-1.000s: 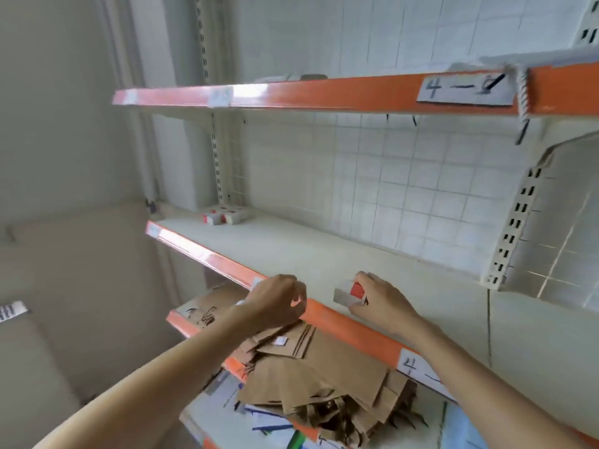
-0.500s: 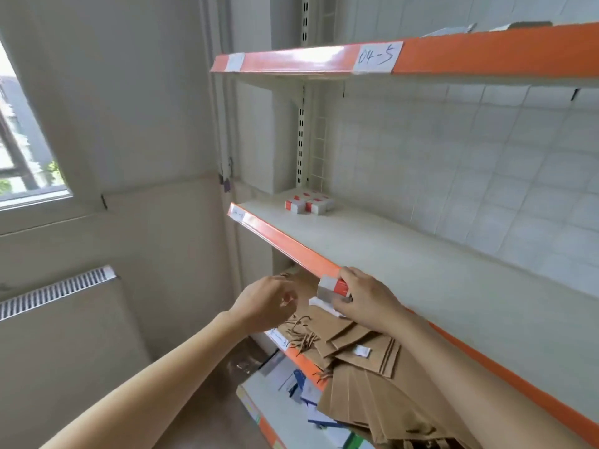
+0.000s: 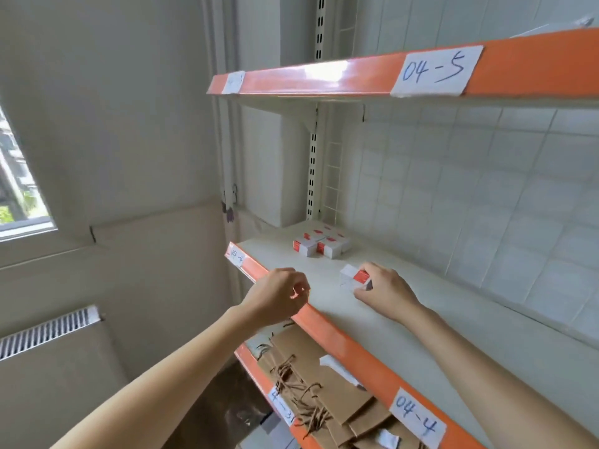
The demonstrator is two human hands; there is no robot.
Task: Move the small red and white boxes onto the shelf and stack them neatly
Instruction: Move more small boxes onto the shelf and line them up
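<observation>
- While the right hand (image 3: 385, 291) pinches a small red and white box (image 3: 355, 277) in its fingers (image 3: 364, 288) over the shelf (image 3: 421, 322), the box sits low above the surface; contact is unclear.
- Left hand (image 3: 278, 294) hovers at the orange shelf edge (image 3: 340, 338), its fingers curled and holding nothing visible.
- Stacked red and white boxes (image 3: 321, 243) rest near the shelf's far left corner, well apart from the held one.
- Brown paper bags (image 3: 324, 390) lie on the shelf below.

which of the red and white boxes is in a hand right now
The lone box gripped by the right hand near the middle shelf's front edge; the other boxes sit grouped, untouched, at the shelf's far back corner.
</observation>
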